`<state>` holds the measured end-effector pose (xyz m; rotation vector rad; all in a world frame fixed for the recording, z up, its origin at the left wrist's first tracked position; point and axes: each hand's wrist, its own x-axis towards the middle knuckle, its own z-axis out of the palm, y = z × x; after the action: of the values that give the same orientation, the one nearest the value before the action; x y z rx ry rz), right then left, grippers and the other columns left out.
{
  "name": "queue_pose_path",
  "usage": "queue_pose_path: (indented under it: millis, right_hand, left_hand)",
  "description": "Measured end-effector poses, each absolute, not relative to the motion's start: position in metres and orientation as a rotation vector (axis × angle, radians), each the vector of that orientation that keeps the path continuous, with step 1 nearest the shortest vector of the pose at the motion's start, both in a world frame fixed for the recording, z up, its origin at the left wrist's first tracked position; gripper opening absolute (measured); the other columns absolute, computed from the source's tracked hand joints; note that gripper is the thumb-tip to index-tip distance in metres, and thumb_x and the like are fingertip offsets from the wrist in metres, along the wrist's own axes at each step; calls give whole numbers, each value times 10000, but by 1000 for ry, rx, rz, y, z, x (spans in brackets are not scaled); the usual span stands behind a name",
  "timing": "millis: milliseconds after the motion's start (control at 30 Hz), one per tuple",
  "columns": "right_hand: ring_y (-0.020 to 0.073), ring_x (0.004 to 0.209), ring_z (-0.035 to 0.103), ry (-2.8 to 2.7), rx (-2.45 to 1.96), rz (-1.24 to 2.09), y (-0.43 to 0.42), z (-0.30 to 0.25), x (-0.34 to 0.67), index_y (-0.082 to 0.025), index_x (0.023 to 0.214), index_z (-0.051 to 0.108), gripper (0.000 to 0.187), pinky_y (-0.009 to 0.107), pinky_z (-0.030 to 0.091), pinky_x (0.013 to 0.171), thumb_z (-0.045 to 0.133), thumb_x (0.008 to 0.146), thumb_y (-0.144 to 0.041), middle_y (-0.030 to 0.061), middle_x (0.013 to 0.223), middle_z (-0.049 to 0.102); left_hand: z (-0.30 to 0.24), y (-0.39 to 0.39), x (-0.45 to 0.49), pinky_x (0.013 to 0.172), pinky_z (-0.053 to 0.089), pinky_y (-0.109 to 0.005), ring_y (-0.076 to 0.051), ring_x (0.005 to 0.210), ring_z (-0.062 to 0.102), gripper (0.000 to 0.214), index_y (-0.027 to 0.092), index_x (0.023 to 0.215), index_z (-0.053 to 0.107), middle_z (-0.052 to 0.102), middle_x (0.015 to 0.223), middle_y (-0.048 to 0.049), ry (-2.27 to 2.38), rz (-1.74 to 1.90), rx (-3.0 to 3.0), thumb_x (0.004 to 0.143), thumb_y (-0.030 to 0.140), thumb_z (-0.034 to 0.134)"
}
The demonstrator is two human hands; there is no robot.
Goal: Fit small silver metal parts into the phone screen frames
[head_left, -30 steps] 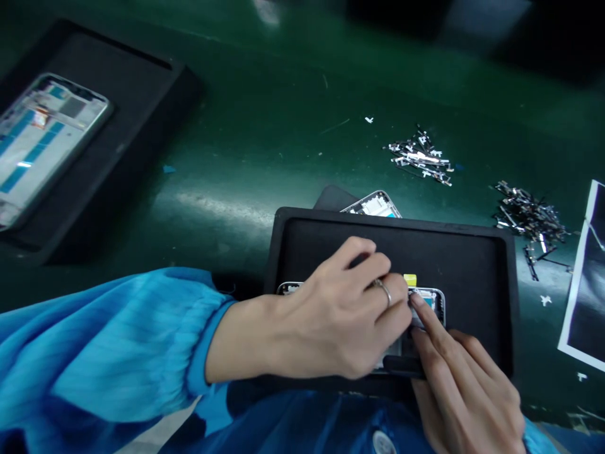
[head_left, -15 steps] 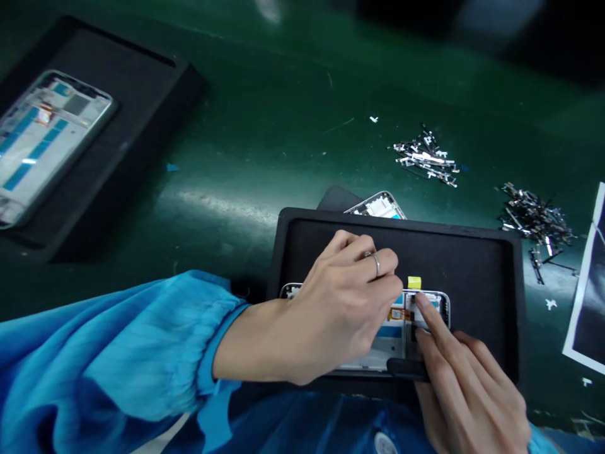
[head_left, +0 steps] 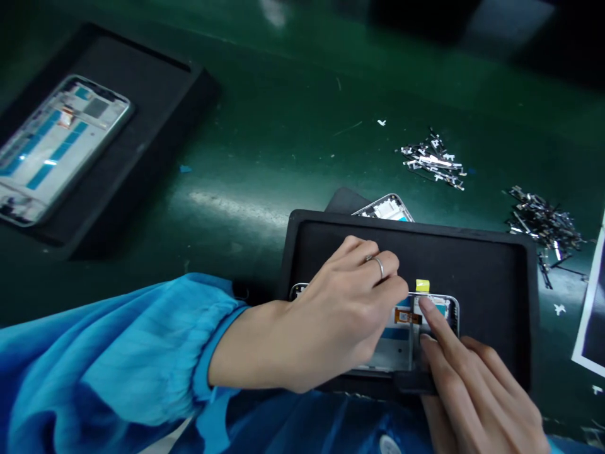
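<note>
A silver phone frame lies in the near part of a black tray, with blue strips, an orange flex cable and a yellow tab at its far edge. Over its middle, my left hand, wearing a ring, is closed with fingertips pinched downward. Whatever sits between those fingertips is hidden. My right hand has its index finger stretched out, touching the frame near the yellow tab; its other fingers rest beside. A black piece juts over the near edge by the right thumb; I cannot tell its kind.
Behind the tray, another phone frame peeks out. Two heaps of small metal-and-black parts lie farther off, one at centre right and another at right. At left, a black tray carries a phone frame. A white-edged sheet lies far right.
The whole view has shifted slightly, so most things appear a little farther right. Both hands keep nearly the same pose on the phone frame.
</note>
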<state>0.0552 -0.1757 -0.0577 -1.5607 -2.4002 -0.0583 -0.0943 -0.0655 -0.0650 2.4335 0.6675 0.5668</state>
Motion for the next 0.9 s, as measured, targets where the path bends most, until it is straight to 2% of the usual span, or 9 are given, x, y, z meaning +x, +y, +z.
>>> queue_pose_path:
  millis: [167, 333, 433, 600, 900]
  right_hand:
    - [206, 723, 615, -2363, -1538, -30, -172, -60, 50, -59, 855, 549, 151, 323, 477, 577, 419, 780, -45, 234, 1027, 566]
    - [215, 750, 614, -2461, -1535, -63, -171, -58, 51, -40, 856, 549, 147, 321, 474, 590, 420, 787, -45, 254, 1043, 551]
    - [212, 745, 613, -2495, -1551, -92, -171, -58, 50, -39, 851, 554, 147, 323, 471, 600, 422, 787, -46, 249, 1069, 539]
    - [187, 691, 609, -2480, -1562, -120, -174, -61, 49, -39, 868, 563, 158, 324, 471, 614, 439, 771, -52, 237, 1089, 531]
    - [178, 664, 606, -2476, -1514, -102, -173, -61, 44, -50, 831, 563, 143, 326, 465, 621, 430, 780, -63, 227, 1067, 544]
  left_hand:
    - [-66, -66, -90, 579, 290, -296, -132, 622, 354, 199, 98, 580, 486, 503, 700, -55, 668, 620, 2432, 749, 25, 411]
    - [-66, -65, -92, 594, 281, -301, -141, 648, 367, 190, 93, 607, 532, 514, 707, -49, 693, 613, 2436, 748, 18, 430]
    - [-64, -60, -95, 610, 275, -310, -154, 678, 377, 187, 105, 646, 568, 518, 702, -41, 698, 534, 2438, 771, 58, 436]
    - [-57, -52, -98, 599, 241, -303, -148, 644, 339, 204, 122, 598, 548, 483, 619, -19, 685, 245, 2440, 769, 72, 449]
    - [-55, -49, -91, 588, 211, -294, -144, 626, 331, 155, 129, 617, 518, 473, 635, -13, 670, 240, 2492, 762, 114, 466]
